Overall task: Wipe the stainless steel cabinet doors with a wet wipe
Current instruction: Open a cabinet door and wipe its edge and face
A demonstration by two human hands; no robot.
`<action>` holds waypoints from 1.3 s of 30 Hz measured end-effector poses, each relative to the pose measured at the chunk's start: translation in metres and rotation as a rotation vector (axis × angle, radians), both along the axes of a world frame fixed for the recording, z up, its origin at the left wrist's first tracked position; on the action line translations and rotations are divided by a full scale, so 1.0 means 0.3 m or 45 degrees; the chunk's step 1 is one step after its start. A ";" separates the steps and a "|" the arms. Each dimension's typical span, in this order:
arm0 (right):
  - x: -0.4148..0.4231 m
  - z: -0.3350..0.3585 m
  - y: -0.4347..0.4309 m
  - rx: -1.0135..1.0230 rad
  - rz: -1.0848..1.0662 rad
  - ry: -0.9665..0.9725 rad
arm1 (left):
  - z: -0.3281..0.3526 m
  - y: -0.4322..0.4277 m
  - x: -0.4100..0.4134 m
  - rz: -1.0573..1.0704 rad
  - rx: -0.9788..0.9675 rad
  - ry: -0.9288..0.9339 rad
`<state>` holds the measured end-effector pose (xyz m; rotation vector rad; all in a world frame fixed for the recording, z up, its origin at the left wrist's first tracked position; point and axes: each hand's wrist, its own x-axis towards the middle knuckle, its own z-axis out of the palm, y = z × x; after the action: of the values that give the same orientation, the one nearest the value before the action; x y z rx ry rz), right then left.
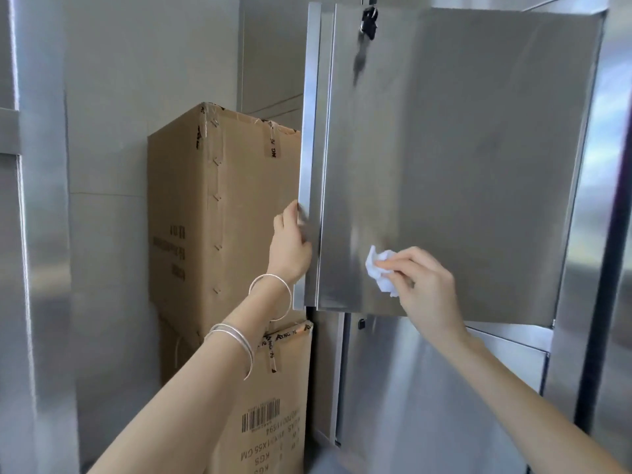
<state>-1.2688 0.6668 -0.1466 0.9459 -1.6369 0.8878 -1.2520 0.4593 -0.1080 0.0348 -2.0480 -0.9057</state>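
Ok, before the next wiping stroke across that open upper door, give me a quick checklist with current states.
1. Wet wipe pressed to the upper door: ok.
2. Right hand grip on the wipe: ok.
3. Left hand steadying the door's left edge: ok.
4. Keys hanging in the lock, clear of the wipe: ok.
5. Wipe still damp: cannot tell.
6. Cardboard boxes clear of the door: ok.

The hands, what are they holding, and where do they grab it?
The right hand pinches a crumpled white wet wipe by its right side, pressing it on the open steel door. The left hand grips that door's free left edge, near the bottom.
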 end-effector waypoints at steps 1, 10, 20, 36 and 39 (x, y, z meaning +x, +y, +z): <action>-0.015 0.014 0.008 0.031 -0.012 -0.017 | -0.036 0.010 -0.007 0.062 -0.077 0.015; -0.252 0.021 0.028 0.176 -0.074 -0.116 | -0.277 0.039 -0.197 0.150 -0.767 -0.135; -0.494 -0.023 0.039 0.358 -0.235 0.061 | -0.299 0.071 -0.486 -0.031 -0.578 -0.215; -0.798 -0.067 0.082 0.309 -0.284 -0.002 | -0.363 0.091 -0.827 -0.119 -0.531 -0.334; -0.811 -0.073 0.069 0.280 -0.308 0.016 | -0.429 0.075 -0.846 -0.136 -0.353 -0.278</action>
<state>-1.5121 0.6875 -0.1685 0.8752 -1.8189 0.5453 -1.5057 0.4817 -0.2367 -0.1328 -2.3823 -0.6984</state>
